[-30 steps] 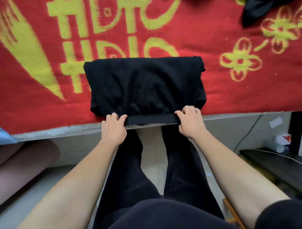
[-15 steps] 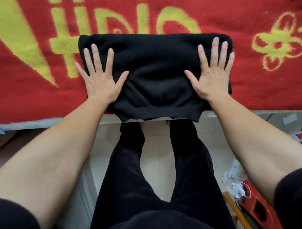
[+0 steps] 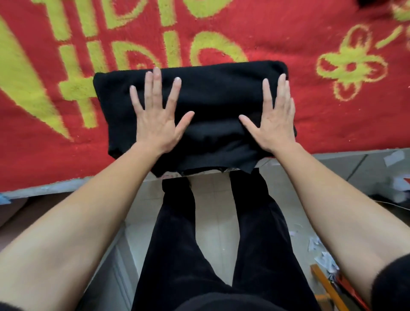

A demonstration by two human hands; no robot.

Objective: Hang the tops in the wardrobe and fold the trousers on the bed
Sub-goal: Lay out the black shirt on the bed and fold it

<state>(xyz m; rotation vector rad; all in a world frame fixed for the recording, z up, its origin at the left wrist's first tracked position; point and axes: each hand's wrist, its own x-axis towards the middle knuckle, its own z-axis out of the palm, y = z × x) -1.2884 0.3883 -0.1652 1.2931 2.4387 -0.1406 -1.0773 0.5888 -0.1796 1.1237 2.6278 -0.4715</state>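
Observation:
Black trousers [image 3: 210, 100] lie folded into a thick rectangle on the bed [image 3: 332, 124], which is covered by a red blanket with yellow-green patterns. Their near edge hangs slightly over the bed's front edge. My left hand [image 3: 158, 115] presses flat on the left half of the fold, fingers spread and straight. My right hand [image 3: 275, 117] presses flat on the right end, fingers straight and together.
The bed's grey front edge [image 3: 55, 186] runs across the view. My own legs in black trousers [image 3: 221, 244] stand on the tiled floor below. Paper scraps and an orange bar [image 3: 326, 286] lie on the floor at the right. A dark garment corner [image 3: 366, 2] shows at the top right.
One second ago both hands gripped the near hem at the bed's edge. They folded it over and now press flat on top; the left hand has since slid inward toward the middle.

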